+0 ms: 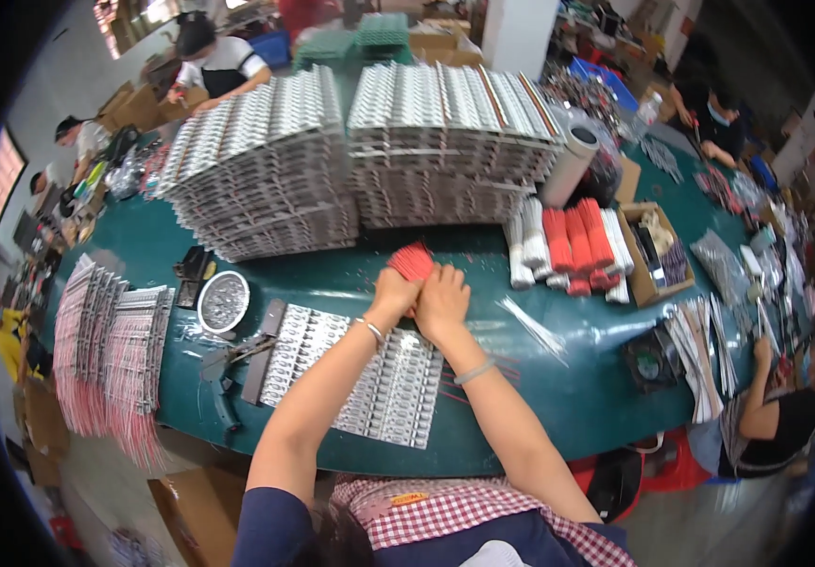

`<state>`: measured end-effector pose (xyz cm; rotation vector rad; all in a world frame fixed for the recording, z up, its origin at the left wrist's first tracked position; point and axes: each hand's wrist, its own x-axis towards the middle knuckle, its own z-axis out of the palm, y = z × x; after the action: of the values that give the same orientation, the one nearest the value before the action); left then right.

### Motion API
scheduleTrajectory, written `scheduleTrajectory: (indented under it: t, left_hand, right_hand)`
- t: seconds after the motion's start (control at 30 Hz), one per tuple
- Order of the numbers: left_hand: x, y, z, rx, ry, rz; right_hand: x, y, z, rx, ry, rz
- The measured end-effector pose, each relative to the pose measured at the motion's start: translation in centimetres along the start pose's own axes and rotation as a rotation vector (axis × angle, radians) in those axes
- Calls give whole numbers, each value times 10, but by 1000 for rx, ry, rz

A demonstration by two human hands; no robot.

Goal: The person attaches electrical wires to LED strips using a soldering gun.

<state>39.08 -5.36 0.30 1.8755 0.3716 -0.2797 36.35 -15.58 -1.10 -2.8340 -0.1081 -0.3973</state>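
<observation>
Checked apron (426,515) is nearest; our left hand (395,295) & right hand (441,300) pinch a red wire bunch (411,260) past the grey sheet (393,392). Left stacks (138,326) w/ red wires (133,435) look done; our bunch looks left to do.

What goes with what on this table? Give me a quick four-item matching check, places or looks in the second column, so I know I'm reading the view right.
1. red wires
2. bowl
3. pale tube
4. flat sheet of parts

A. beyond the red and white bundles
B. partly hidden by the left forearm
C. between the left hand and the right hand
D. white-rimmed, holding small silvery bits

Pairs: 1-C, 2-D, 3-A, 4-B
</observation>
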Motion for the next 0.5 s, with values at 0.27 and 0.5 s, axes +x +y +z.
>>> scheduleTrajectory:
  t: [0.27,0.5]
  left_hand:
    - [11,1,8,61,-23,38]
    - [27,18,1,200,-210,25]
  right_hand:
    - [6,22,-20,151,-223,-21]
    - [-4,31,-22,473,-335,104]
